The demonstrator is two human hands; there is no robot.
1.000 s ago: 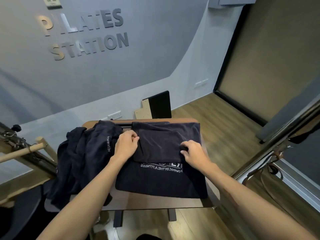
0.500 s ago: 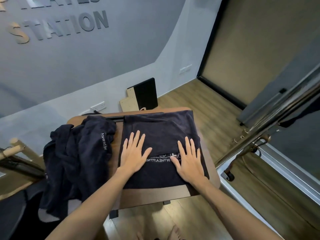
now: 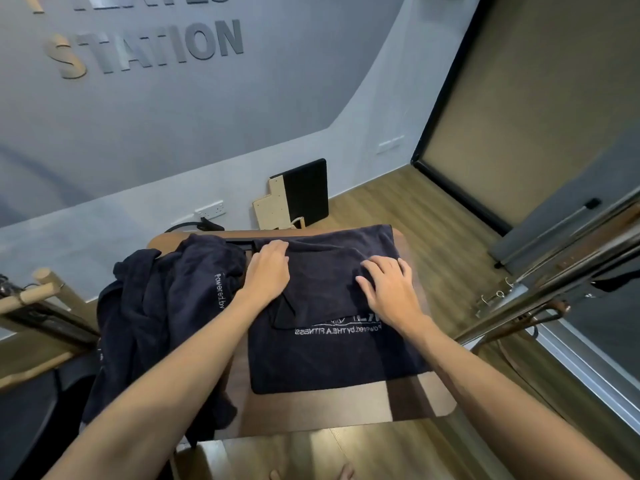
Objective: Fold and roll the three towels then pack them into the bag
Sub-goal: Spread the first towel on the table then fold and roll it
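A dark navy towel (image 3: 332,358) with white lettering lies folded flat on the wooden table (image 3: 415,403). My left hand (image 3: 268,271) sits at the towel's far left corner, with its fingers curled over the fabric edge. Further right, the fingers of my right hand (image 3: 389,289) are bent and grip the towel's upper layer near the far edge. A heap of more dark towels (image 3: 162,306) lies crumpled on the table's left side and hangs over its edge. I see no bag that I can tell apart.
A black board and a pale wooden panel (image 3: 298,199) lean on the wall behind the table. Wooden bars and a dark frame (image 3: 38,296) stand at the left. A metal rail with straps (image 3: 540,285) runs along the right. A wall socket (image 3: 209,211) holds a cable.
Half a second ago both hands lay flat, pressing the middle of the towel. They have since moved to its far part and curled onto the fabric.
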